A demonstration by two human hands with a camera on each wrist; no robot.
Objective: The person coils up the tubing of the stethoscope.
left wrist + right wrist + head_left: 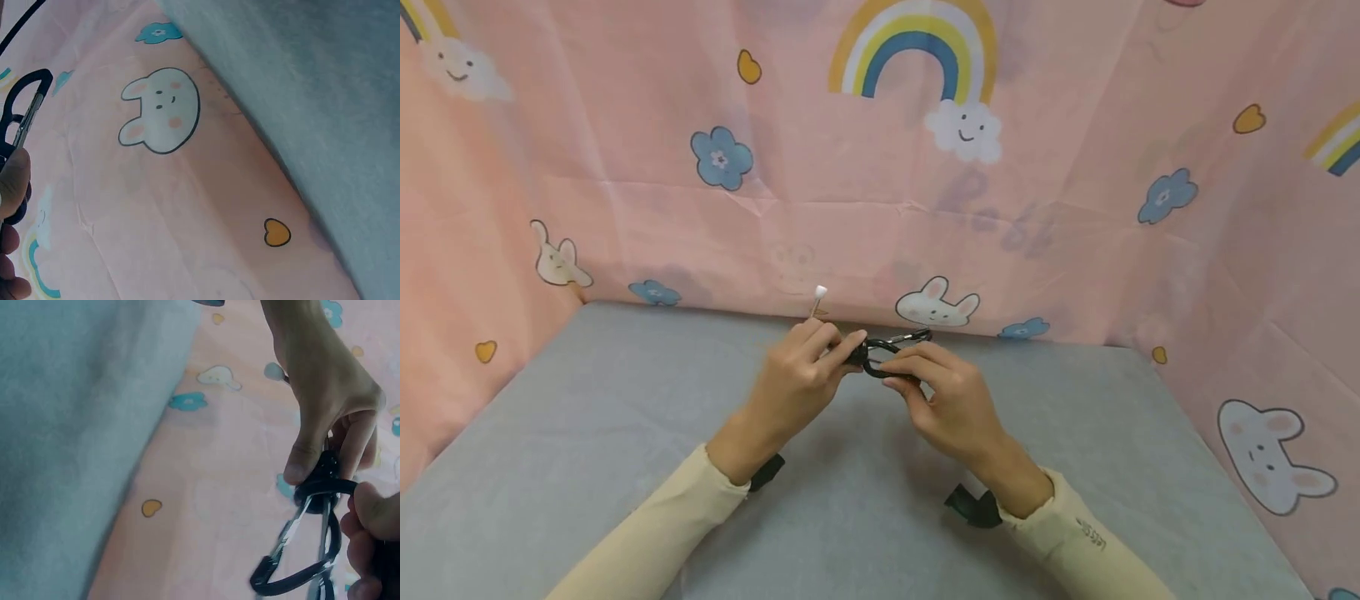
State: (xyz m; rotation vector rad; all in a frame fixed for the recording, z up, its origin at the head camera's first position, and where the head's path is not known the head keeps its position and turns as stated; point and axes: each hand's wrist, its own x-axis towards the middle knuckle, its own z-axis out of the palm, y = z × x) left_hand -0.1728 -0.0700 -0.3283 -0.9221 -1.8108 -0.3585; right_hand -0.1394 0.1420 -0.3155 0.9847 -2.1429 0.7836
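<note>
Both hands meet over the far part of the table. My left hand (797, 371) pinches a black piece (857, 353) between thumb and fingers, at the near end of a black carabiner (28, 78) with a silver gate. A thin stick with a white tip (821, 292) juts up behind the left fingers. My right hand (951, 400) grips a black curved loop (880, 372) that meets the black piece. In the right wrist view the carabiner (290, 586) hangs below the left thumb, and the loop (331, 485) arches to the right fingertips. The fingers hide part of both.
A grey cloth covers the table (850, 517). Pink printed fabric (850, 167) with rainbows, rabbits and flowers hangs behind it and along both sides. Dark straps (977, 506) show at the cuffs of the light sleeves (1075, 533).
</note>
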